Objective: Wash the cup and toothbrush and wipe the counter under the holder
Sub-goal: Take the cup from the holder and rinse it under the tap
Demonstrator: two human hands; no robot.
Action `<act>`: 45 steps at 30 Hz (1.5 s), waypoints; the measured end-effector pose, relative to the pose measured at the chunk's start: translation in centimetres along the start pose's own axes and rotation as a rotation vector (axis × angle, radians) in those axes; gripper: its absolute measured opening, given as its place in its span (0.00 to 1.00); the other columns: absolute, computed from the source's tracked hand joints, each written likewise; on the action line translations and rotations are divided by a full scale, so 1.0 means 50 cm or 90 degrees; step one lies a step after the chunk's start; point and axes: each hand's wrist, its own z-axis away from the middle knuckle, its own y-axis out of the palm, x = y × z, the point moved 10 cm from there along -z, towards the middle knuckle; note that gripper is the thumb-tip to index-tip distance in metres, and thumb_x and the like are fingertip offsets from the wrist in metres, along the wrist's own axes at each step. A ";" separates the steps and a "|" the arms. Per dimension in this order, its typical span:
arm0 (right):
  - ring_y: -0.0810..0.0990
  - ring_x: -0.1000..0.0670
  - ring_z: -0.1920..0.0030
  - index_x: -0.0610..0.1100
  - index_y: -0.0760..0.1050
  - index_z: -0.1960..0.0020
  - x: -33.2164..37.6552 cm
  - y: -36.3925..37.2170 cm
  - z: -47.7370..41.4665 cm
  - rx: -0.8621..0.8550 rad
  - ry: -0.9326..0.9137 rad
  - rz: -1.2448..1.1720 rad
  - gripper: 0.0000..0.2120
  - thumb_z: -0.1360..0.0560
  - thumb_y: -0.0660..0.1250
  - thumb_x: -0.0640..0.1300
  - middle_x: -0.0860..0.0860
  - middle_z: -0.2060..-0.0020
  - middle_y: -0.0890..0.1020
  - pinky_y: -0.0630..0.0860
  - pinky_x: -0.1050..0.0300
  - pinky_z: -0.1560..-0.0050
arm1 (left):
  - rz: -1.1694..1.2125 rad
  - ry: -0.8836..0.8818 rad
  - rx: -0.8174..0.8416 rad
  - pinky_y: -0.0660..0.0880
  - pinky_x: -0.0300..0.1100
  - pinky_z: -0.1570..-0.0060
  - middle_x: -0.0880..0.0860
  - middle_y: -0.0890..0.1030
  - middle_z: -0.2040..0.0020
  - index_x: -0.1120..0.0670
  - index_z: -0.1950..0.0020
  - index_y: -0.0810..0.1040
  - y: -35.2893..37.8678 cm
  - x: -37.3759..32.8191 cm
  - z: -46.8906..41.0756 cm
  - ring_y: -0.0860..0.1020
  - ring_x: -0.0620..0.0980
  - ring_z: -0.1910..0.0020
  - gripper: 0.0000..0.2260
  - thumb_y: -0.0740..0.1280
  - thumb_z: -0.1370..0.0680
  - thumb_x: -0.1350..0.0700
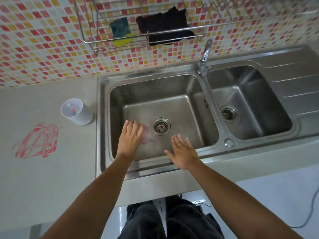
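From the head view, both your arms reach over the left basin of the double sink (193, 71). Your left hand (130, 138) hangs palm-down over the basin floor, fingers extended and lying close together, and a pale pink translucent cup (146, 136) lies on its side just beneath and beside those fingertips. Whether your fingers actually touch the cup, you cannot tell — it shows blurred at the edge of the hand. Your right hand (183, 153) is flat and open, fingers spread apart and holding nothing, above the front part of the same basin, right of the drain strainer (161, 126).

On the grey counter (51, 178) left of the sink stands a white cylindrical holder (77, 112), upright, with the toothbrush (72, 109) inside — only a bit of white and red shows within the rim. Nearer you on that counter sits a red scribbled stain (38, 141), well apart from the holder.

The faucet (205, 56) rises at the divider between the two basins. Above, on the mosaic-tiled wall, a wire rack (96, 46) holds a green-and-yellow sponge (120, 31) and a dark cloth (165, 25).
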 end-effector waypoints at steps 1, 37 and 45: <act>0.40 0.49 0.23 0.40 0.40 0.22 -0.001 0.001 -0.001 -0.001 -0.002 -0.001 0.36 0.20 0.39 0.64 0.46 0.22 0.45 0.36 0.46 0.25 | 0.011 -0.006 -0.023 0.59 0.55 0.27 0.62 0.75 0.40 0.57 0.33 0.64 -0.006 -0.003 -0.006 0.73 0.62 0.38 0.38 0.77 0.38 0.60; 0.72 0.47 0.34 0.55 0.71 0.38 -0.340 -0.485 -0.283 -0.216 -0.013 -0.222 0.13 0.21 0.60 0.48 0.52 0.37 0.76 0.63 0.40 0.30 | 0.811 -0.120 -0.072 0.64 0.33 0.48 0.44 0.72 0.39 0.47 0.32 0.68 -0.285 -0.149 -0.415 0.67 0.45 0.40 0.36 0.81 0.36 0.54; 0.80 0.48 0.48 0.52 0.78 0.47 -0.345 -0.500 -0.296 -0.228 -0.018 -0.322 0.08 0.25 0.65 0.46 0.50 0.48 0.82 0.78 0.48 0.44 | 0.898 -0.135 -0.114 0.71 0.37 0.45 0.41 0.73 0.41 0.37 0.37 0.64 -0.300 -0.155 -0.417 0.71 0.44 0.39 0.38 0.81 0.37 0.56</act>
